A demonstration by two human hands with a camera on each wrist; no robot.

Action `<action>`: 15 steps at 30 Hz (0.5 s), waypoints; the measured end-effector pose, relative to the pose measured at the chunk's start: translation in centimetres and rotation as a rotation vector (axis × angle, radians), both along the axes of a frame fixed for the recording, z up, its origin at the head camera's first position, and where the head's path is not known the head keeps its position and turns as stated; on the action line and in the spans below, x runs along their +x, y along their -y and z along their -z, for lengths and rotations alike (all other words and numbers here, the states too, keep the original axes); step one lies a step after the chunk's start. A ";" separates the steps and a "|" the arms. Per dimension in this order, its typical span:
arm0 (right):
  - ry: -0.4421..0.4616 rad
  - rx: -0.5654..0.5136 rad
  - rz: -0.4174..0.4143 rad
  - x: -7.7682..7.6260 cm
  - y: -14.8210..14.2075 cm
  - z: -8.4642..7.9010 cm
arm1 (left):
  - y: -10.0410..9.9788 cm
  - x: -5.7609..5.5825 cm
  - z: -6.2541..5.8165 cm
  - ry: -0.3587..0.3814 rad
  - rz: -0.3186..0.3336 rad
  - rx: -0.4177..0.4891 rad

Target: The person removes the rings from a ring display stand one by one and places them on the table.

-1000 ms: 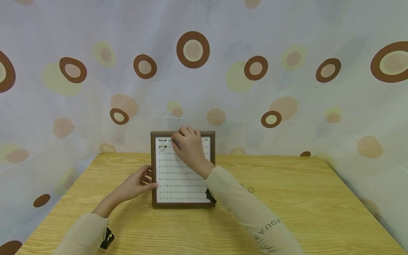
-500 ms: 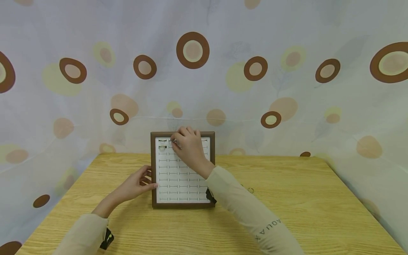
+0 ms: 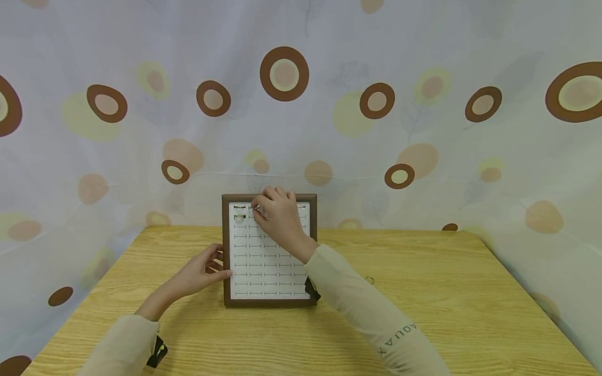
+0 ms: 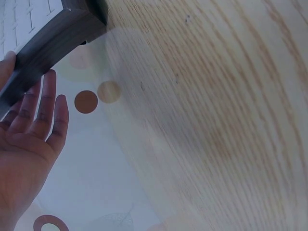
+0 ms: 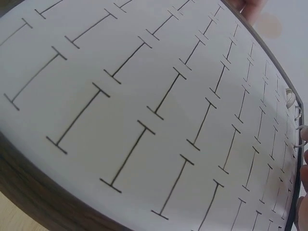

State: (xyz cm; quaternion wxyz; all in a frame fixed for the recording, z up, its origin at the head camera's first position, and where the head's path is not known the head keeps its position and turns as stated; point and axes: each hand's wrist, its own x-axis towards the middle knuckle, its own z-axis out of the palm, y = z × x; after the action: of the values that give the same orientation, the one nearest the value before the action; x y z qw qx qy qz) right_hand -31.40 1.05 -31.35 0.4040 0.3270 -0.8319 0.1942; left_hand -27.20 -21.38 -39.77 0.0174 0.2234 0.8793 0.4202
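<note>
A ring display tray, with a dark brown frame and a white slotted pad, stands upright on the table. My left hand holds its left edge, thumb on the front; in the left wrist view, the fingers lie behind the frame. At the top row, beside the first slot, my right hand pinches a silvery ring against the pad. Two rings sit in the leftmost column, an upper ring and a lower ring. The right hand hides part of the upper slots.
A loose ring lies on the wooden table, right of the tray and close to the right sleeve. Behind the table hangs a patterned curtain. Each wrist carries a small black device.
Both hands and the tray stay almost still. The right forearm shifts very slightly, and its sleeve now covers a second loose item glimpsed beside the ring on the table.
</note>
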 end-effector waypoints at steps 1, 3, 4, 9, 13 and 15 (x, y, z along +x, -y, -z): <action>0.000 -0.001 -0.004 0.0 0.0 0.0 | 0.0 0.0 0.0 0.001 0.000 0.002; -0.002 -0.009 -0.016 0.0 -0.1 0.0 | 0.0 0.0 0.0 0.001 0.000 0.005; -0.003 -0.012 -0.021 0.0 -0.1 0.0 | 0.0 0.0 0.0 0.002 0.001 0.007; -0.007 -0.023 -0.045 0.0 -0.2 -0.1 | -0.1 0.1 -0.1 0.007 0.003 0.011; -0.008 -0.029 -0.067 0.1 -0.3 -0.1 | -0.1 0.1 -0.1 0.011 0.005 0.013; -0.001 -0.036 -0.081 0.1 -0.4 -0.1 | -0.1 0.1 -0.1 0.014 0.005 0.015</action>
State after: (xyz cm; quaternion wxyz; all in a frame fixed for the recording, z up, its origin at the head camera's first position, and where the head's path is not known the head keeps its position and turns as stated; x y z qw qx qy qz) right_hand -31.26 1.44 -31.23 0.4020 0.3533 -0.8141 0.2254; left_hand -27.05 -21.31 -39.66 0.0227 0.2227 0.8754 0.4285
